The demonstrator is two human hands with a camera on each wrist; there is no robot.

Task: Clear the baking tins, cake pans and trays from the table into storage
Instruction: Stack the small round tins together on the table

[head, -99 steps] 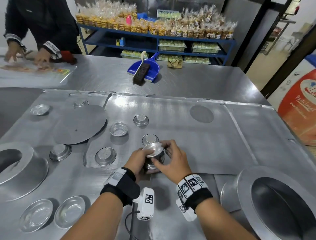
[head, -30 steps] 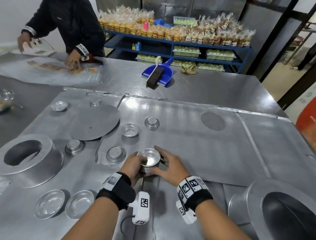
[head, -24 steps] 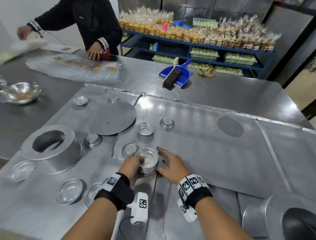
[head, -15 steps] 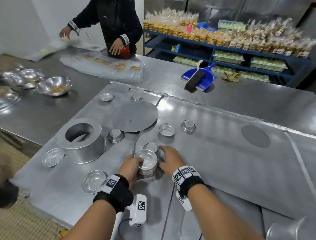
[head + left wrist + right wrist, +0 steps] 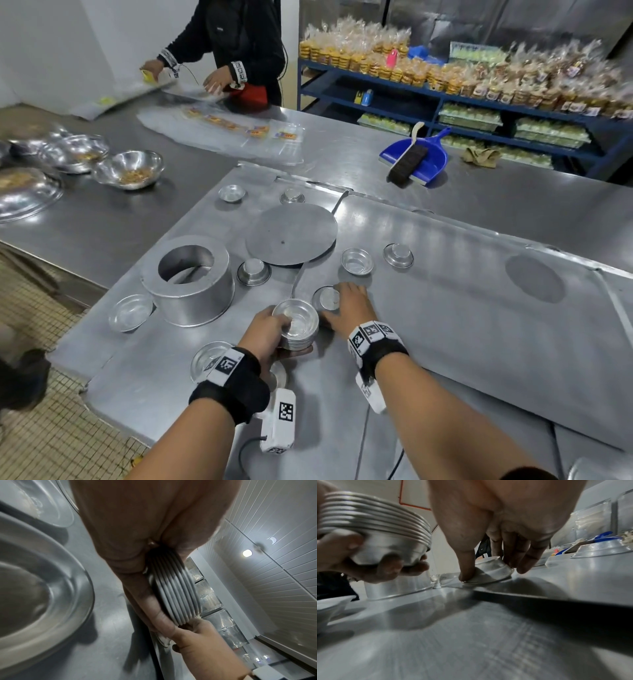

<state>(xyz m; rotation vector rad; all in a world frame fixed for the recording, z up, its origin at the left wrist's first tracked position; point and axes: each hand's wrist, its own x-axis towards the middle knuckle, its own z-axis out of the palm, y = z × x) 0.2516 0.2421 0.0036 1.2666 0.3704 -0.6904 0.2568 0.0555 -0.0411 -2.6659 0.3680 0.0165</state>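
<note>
The left hand [image 5: 265, 330] cups a nested stack of small tins [image 5: 297, 323] just above the bench [image 5: 445, 342], near its front edge. The right hand [image 5: 347, 305] reaches flat beside it, fingertips pinching an upturned tin [image 5: 489, 568]. Scattered tins, a tall cake pan [image 5: 191, 279] and a flat disc [image 5: 291, 233] remain; clearing looks barely half done.

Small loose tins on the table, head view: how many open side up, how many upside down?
Open-side-up tins: 4
Upside-down tins: 4, one under the right hand
Total: 8; another may hide under the left wrist.
</note>
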